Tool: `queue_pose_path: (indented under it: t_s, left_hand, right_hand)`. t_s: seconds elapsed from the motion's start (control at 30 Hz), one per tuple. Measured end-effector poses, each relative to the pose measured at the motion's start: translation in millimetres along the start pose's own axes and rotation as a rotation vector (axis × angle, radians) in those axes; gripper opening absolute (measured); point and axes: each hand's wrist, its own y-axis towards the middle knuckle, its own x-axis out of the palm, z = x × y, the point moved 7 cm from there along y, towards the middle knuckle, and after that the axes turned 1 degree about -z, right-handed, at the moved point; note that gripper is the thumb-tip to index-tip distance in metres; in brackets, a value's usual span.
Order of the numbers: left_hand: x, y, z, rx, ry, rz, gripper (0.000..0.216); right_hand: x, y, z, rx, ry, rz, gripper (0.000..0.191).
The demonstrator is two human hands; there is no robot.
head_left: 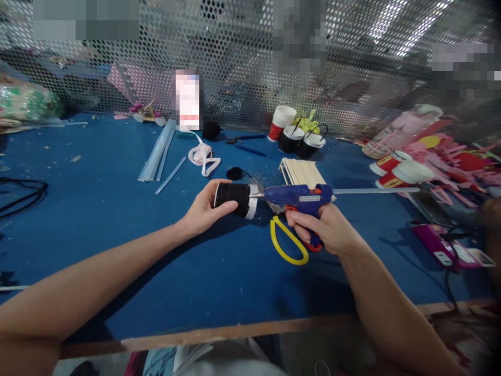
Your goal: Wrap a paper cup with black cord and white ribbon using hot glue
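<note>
My left hand point(207, 209) is wrapped round a paper cup point(231, 197) lying on its side, its wall covered in black with a white band at the right end. In my right hand point(324, 224) is a blue hot glue gun point(291, 195), fingers at its trigger. The metal nozzle points left and meets the cup near the white band; whether it touches cannot be made out. A clear glue stick point(376, 191) sticks out of the gun's back. Below the gun lie scissors with a yellow handle point(289, 249), partly hidden by it.
Behind stand two black-wrapped cups point(290, 141) and a red-and-white cup point(275, 128). Wooden sticks point(303, 172), white ribbon point(203, 155), pliers point(246, 143) and glue sticks point(156, 154) lie on the blue table point(156, 292). A purple device point(438, 244) lies right; a perforated metal screen point(242, 68) closes the back.
</note>
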Motion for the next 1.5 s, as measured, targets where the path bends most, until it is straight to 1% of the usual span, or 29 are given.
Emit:
queue_pose_path:
  t_s: [0.1,0.23,0.27,0.43,0.5,0.6,0.77,0.9,0.97,1.1,1.13,1.23,1.27,1.37,1.4,1.5]
  left_hand:
    - [-1,1,0,-0.003,-0.005,0.01,0.052]
    - [-3,1,0,-0.012,0.004,0.035,0.051]
    - [-3,2,0,-0.016,-0.004,0.036,0.051]
    - [-3,2,-1,-0.02,-0.041,0.03,0.05]
    - [-3,2,-2,-0.02,-0.052,0.022,0.049]
    - [-3,2,-4,-0.027,-0.075,0.012,0.049]
    - [-3,2,-11,-0.019,-0.155,-0.002,0.048]
    - [-3,3,-15,-0.003,-0.198,-0.018,0.046]
    - [-4,3,-16,-0.005,-0.209,-0.02,0.047]
    - [-3,3,-15,-0.011,-0.17,-0.019,0.049]
    - [-3,3,-14,-0.014,-0.155,-0.02,0.048]
    - [-3,2,-12,-0.022,-0.137,-0.023,0.047]
    - [-3,2,-11,-0.024,-0.134,-0.028,0.047]
    - [-2,2,-8,-0.023,-0.11,-0.04,0.049]
    - [-2,2,-7,-0.024,-0.106,-0.044,0.049]
    - [-2,2,-7,-0.033,-0.107,-0.045,0.05]
  right_hand:
    - [-3,-1,-1,-0.001,0.012,0.036,0.024]
    - [4,-1,-2,-0.015,0.043,-0.063,0.024]
    - [4,-1,-2,-0.016,0.048,-0.069,0.023]
    - [-2,1,0,-0.016,0.055,0.032,0.024]
    - [-1,1,-1,-0.03,0.065,0.011,0.024]
    - [4,0,-1,-0.035,0.073,-0.057,0.023]
    - [0,1,0,-0.044,0.09,0.002,0.023]
    - [7,0,-1,-0.05,0.091,-0.079,0.022]
    - [8,1,0,-0.042,0.079,-0.083,0.022]
    - [1,1,-2,-0.07,0.079,0.021,0.022]
    - [2,0,-3,-0.073,0.07,0.013,0.022]
    - [7,0,-3,-0.07,0.02,-0.075,0.021]
    - [7,0,-2,-0.07,0.005,-0.073,0.021]
    - [0,0,-1,-0.072,-0.006,0.024,0.021]
    - [-1,-1,-1,-0.073,-0.003,0.038,0.021]
    - [6,-1,-4,-0.084,-0.015,-0.043,0.021]
